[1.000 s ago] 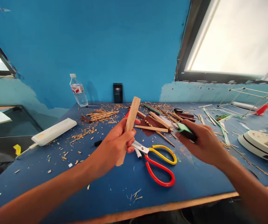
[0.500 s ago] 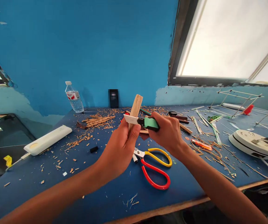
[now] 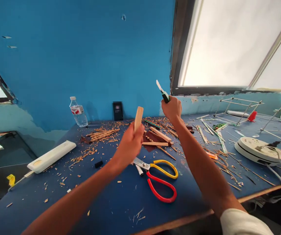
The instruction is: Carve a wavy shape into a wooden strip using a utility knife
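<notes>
My left hand [image 3: 130,142] is closed round a flat wooden piece [image 3: 138,119], which points up from the fist. Higher and to the right, my right hand [image 3: 171,108] grips a knife [image 3: 165,96] with a green and black handle, its pale blade tilted up and to the left. Blade and wood are well apart. On the blue table [image 3: 111,209], below the hands, lie scissors [image 3: 163,179] with one yellow and one red handle. Several wooden strips [image 3: 160,134] rest on a dark red sheet between the two arms.
A water bottle [image 3: 78,112] and a black device [image 3: 117,111] stand by the wall. A white power strip [image 3: 52,156] lies left, a round white socket unit [image 3: 259,150] right. Behind it is a stick frame [image 3: 238,111]. Shavings and thin sticks [image 3: 104,134] are scattered about.
My right hand has lifted the knife off the wood, up and away. My left hand still holds the wooden piece, slightly lower. The view has shifted a little.
</notes>
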The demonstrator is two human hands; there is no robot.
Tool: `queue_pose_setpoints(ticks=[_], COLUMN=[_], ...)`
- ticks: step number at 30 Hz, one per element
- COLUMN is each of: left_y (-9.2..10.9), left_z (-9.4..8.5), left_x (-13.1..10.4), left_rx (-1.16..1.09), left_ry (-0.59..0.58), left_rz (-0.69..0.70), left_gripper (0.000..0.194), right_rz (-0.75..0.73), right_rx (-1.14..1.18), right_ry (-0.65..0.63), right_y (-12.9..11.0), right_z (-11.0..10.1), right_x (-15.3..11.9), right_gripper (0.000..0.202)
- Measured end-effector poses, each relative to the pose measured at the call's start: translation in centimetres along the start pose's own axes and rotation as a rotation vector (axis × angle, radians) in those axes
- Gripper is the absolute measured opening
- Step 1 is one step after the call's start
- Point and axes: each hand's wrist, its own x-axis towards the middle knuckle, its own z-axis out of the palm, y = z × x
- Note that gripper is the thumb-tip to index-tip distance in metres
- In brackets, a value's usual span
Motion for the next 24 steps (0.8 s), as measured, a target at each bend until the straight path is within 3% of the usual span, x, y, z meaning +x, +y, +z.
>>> queue_pose_setpoints(ticks=[3,6,9,12,17,21,24], left_y=[1.2,2.7,4.0,4.6,3.7,1.9,0.8], left_z=[-1.1,-1.7,-1.7,-1.7,-1.9,-2.0,-1.0], left_x=[1.5,2.9,2.8,1.7,1.6,4.8,7.5], left_rx=[-0.086,-0.123,-0.108,-0.070,-0.031,-0.015,-0.019], left_ry=[0.011,-0.003,-0.022,-0.018,0.075,0.157,0.193], left_rz=[0.034,0.078,0.085,0.110,0.147,0.115,0.071], left_gripper=[0.024,0.010,0.009,0.008,0.028,0.029,0.025], right_rz=[-0.187,-0.401,-0.541,-0.592,-0.506,-0.338,-0.202], right_rx=[0.099,0.165,0.180,0.167,0.092,0.010,-0.013], right_ry=[0.019,-0.011,-0.038,-0.041,-0.052,-0.112,-0.194], right_y=[0.0,-1.3,-2.7,-3.8,-4.9,-5.3,-5.1], right_z=[-1.0,-2.1,-2.7,-3.0,-2.3,0.0,2.2], right_x=[-0.8,-2.6,-4.0,-4.8,-5.8,-5.6,-4.3], right_gripper=[0.034,0.025,0.017,0.019,0.016,0.014,0.017])
